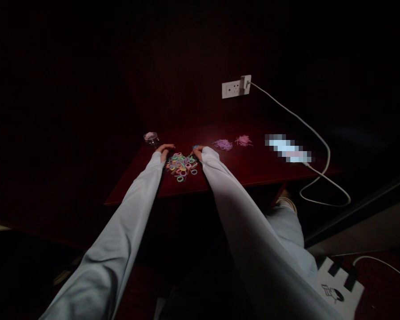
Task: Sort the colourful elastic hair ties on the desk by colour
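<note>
A mixed pile of colourful hair ties and hairpins (181, 166) lies on the dark red table, between my two hands. My left hand (166, 150) rests at the pile's upper left edge, fingers stretched out with nothing visible in them. At the upper right edge, my right hand (198, 153) bends down beside a few blue hairpins (195, 146). Its fingertips are mostly hidden, so I cannot see whether they hold anything. Farther right are a heap of purple hairpins (223, 144) and a smaller heap of pink hairpins (244, 140).
A clear round container (151, 138) with something pink on top stands at the back left. A bright, pixelated device (288, 149) lies on the right, its white cable (302, 118) looping up to a wall socket (231, 90). The table's front edge (186, 191) is near.
</note>
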A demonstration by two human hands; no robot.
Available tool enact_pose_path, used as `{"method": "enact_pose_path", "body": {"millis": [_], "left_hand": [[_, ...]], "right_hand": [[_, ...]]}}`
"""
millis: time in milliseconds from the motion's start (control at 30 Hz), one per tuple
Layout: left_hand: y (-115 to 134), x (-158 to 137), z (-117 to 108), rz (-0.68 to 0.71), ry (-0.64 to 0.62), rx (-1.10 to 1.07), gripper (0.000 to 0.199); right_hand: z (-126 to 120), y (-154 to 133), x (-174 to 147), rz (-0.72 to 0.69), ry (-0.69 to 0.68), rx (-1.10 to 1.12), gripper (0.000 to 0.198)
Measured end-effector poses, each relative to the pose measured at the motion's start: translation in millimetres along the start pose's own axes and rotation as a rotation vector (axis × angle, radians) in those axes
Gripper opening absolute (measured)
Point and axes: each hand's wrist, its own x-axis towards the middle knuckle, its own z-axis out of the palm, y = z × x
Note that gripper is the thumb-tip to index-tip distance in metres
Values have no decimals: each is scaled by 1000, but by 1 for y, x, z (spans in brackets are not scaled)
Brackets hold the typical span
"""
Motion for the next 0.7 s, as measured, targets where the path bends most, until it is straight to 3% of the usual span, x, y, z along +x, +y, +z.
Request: {"method": "enact_pose_path", "body": {"millis": [133, 433, 567, 700], "left_hand": [[-1, 3, -9, 17, -52, 2, 20], [26, -23, -6, 233, -306, 476, 29], [39, -32, -2, 191, -298, 543, 32], [43, -33, -2, 193, -313, 574, 33]], "right_hand": [[-5, -6, -3, 36, -46, 36, 33], [0, -14, -1, 65, -244, 222, 21], [-1, -14, -2, 52, -320, 344, 23], [-12, -18, -2, -67, -570, 397, 23]]}}
